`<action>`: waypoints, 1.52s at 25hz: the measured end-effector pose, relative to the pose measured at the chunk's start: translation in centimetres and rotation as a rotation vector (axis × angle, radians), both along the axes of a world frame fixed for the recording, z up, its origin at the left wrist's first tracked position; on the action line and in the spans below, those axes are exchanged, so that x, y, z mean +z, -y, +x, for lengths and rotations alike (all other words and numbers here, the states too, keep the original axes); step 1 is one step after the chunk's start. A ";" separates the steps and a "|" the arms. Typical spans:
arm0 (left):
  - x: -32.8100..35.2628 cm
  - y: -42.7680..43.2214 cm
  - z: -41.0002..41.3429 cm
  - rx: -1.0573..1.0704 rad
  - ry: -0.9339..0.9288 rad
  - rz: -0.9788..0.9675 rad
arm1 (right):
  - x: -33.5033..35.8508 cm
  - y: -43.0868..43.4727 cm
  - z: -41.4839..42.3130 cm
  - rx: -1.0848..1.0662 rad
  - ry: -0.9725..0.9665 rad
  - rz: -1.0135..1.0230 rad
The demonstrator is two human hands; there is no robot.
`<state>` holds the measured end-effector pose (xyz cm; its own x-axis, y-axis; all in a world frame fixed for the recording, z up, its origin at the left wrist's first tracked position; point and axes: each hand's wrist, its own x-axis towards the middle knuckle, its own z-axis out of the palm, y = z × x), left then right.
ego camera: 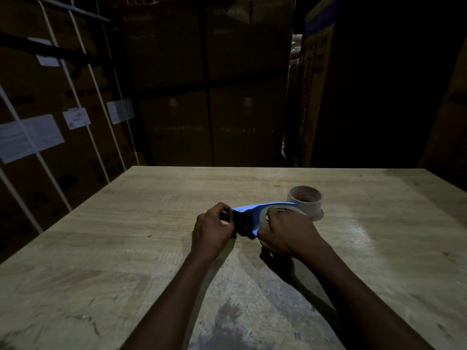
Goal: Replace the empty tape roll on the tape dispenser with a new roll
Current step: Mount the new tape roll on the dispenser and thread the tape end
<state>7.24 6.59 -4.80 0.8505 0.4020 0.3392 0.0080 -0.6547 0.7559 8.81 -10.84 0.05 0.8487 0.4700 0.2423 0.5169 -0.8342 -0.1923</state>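
Observation:
A blue tape dispenser (252,210) with a black front part lies on the wooden table (126,248), near the middle. My left hand (211,229) grips its black front end. My right hand (288,234) covers a clear tape roll (264,215) seated on the dispenser, fingers curled over it. Just behind the dispenser stands a bare cardboard tape core (305,202), upright on the table. Most of the clear roll and the dispenser's near side are hidden by my hands.
Stacked cardboard boxes (209,97) rise behind the table's far edge. Strapped boxes with white labels (30,137) stand on the left. A tall carton (316,84) stands at the back right. The room is dim.

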 end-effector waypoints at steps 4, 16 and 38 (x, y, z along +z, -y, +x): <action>0.0 0.0 -0.1 0.006 -0.054 0.040 | 0.0 0.0 0.0 -0.002 -0.008 -0.003; -0.2 0.0 0.0 -0.047 -0.033 0.069 | 0.0 0.0 -0.1 0.016 0.007 -0.035; -0.5 -0.5 0.4 -0.016 -0.020 0.090 | 0.5 0.1 -0.5 -0.023 -0.002 -0.018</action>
<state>7.68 7.09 -5.29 0.8634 0.3567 0.3567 0.0110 -0.7202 0.6937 8.31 -10.93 0.60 0.8596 0.4550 0.2323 0.4975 -0.8490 -0.1780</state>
